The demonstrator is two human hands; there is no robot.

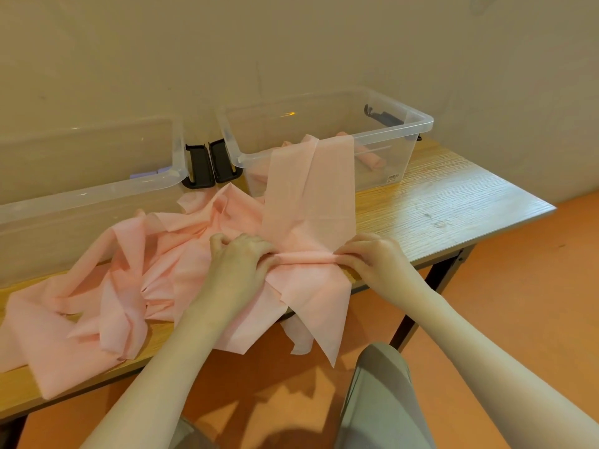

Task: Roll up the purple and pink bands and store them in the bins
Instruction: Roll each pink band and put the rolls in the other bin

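Two clear plastic bins [90,196] [327,124], one wooden bench [437,202], two hands [240,257] [372,254], perhaps several tangled pink fabric bands [113,286].

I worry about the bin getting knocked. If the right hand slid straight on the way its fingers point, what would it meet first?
The right hand points leftward along the pink band, so it would likely meet the left hand first, not the bin.

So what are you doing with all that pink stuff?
A person is rolling up a long pink fabric band on a wooden table. The left hand and right hand pinch the two ends of a small roll just started near the table's front edge. The band's far end hangs over the rim of the clear plastic bin on the right, which already holds rolled pink bands. More loose pink bands lie heaped on the left, in front of a second clear bin.
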